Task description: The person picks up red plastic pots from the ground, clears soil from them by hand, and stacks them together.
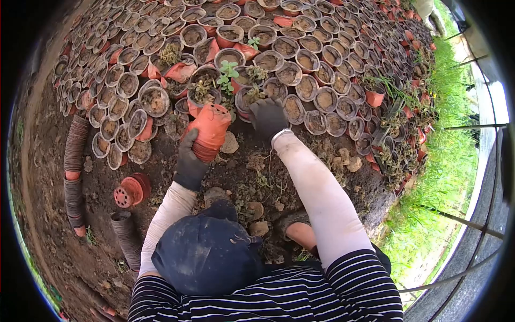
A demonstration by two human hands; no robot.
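Note:
My left hand (pixel 190 165), in a dark glove, is wrapped around a short stack of nested red plastic plant pots (pixel 211 127), tilted with the holed base upward. My right hand (pixel 268 119), also gloved, is at the near edge of the pot field. Its fingers are closed at the right side of a plant pot (pixel 243 105) with a withered plant (pixel 254 95) in it; the fingertips are partly hidden. Left of that stands another pot with a dry plant (pixel 203 91), and a green seedling (pixel 227 74) grows close by.
Many soil-filled pots (pixel 324 100) stand packed together ahead. On the soil at left lie a long stack of nested pots (pixel 75 155), a loose red pot (pixel 132 190) and a dark stack (pixel 126 236). Soil clods (pixel 351 162) lie at right, before green grass (pixel 448 145).

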